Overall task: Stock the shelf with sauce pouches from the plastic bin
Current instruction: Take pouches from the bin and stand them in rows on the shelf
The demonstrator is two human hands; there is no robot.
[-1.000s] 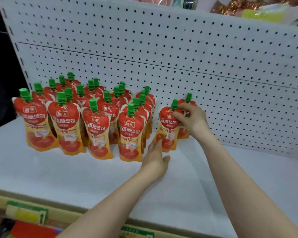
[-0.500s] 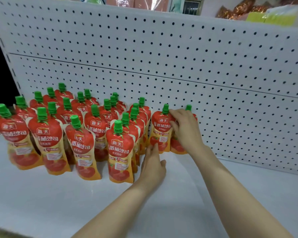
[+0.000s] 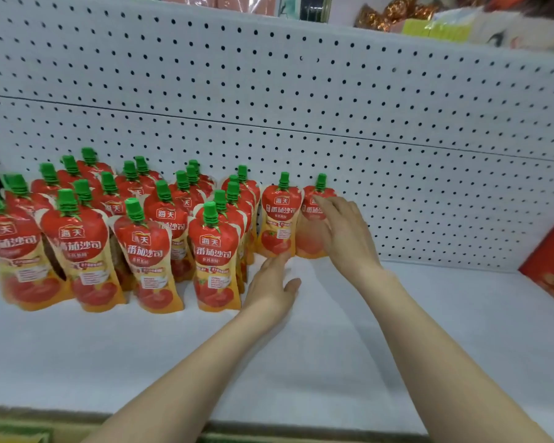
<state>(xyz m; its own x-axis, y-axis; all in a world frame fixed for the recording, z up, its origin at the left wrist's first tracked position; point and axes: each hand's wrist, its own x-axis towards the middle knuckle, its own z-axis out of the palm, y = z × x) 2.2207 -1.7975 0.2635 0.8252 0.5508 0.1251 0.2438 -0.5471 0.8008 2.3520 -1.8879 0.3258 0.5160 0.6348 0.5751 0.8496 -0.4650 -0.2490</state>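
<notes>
Item: sauce pouches (image 3: 213, 251), red and orange with green screw caps, standing upright in crowded rows on the left part of a white shelf (image 3: 301, 362).

Rightmost pouch (image 3: 306, 241): upright at the back of the shelf, against the pegboard (image 3: 301, 107), just beside its neighbouring pouch (image 3: 279, 225).

Right hand (image 3: 346, 235): reaches in from the right. Its fingers (image 3: 330, 212) are extended and loosely spread, lying on the front of the rightmost pouch without curling round it. The hand is slightly blurred.

Left hand (image 3: 271, 286): palm down on the shelf. Its fingers (image 3: 275, 260) are straight and together, holding nothing, with the tips at the base of the neighbouring pouch.

Surroundings: red box (image 3: 550, 266) at the far right edge of the shelf, well apart from the pouches. Gold-wrapped goods (image 3: 387, 14) show above the pegboard.
</notes>
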